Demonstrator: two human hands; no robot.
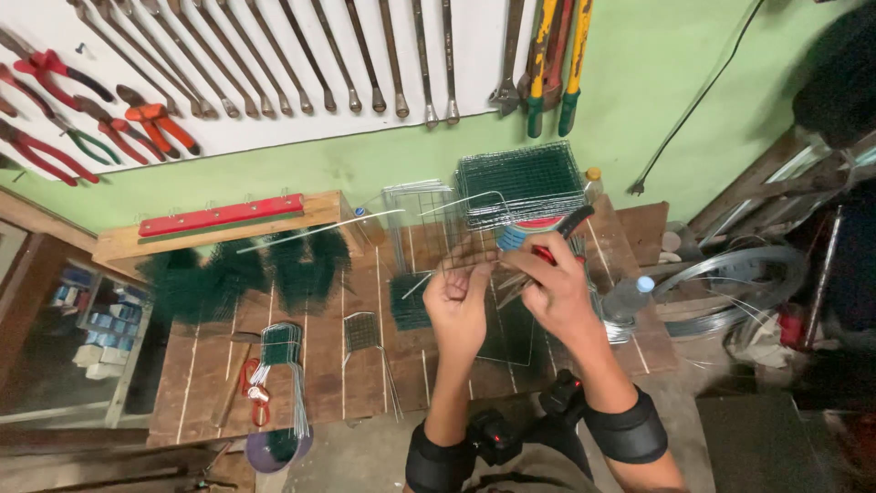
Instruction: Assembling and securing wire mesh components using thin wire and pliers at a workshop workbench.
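A wide wooden surface (319, 365) is filling the middle of the view, and above it a white board (274, 128) is carrying a long row of spanners (365, 64) and red-handled pliers (55, 100) against a green wall. At the back right a thick stack of green mesh panels (522, 183) is sitting on the surface, with dark green bundles (242, 274) lying to the left under a red bar (222, 215). Off the right edge, coils of wire (730, 288) are resting beside a clear bottle (630, 297). Both hands are working together over the right half of the surface: the left hand (456, 306) is curling its fingers round the edge of a thin mesh sheet (511, 333), pinching it, while the right hand (558, 288) is closing tight on a pair of red-and-black pliers (561, 237), the tips pointing at the sheet just beside the left fingers. The sheet is hanging between the hands, just above the boards. Nearer the front left, a small mesh piece (362, 330) and a wire bunch (278, 351) are lying well apart from the hands.
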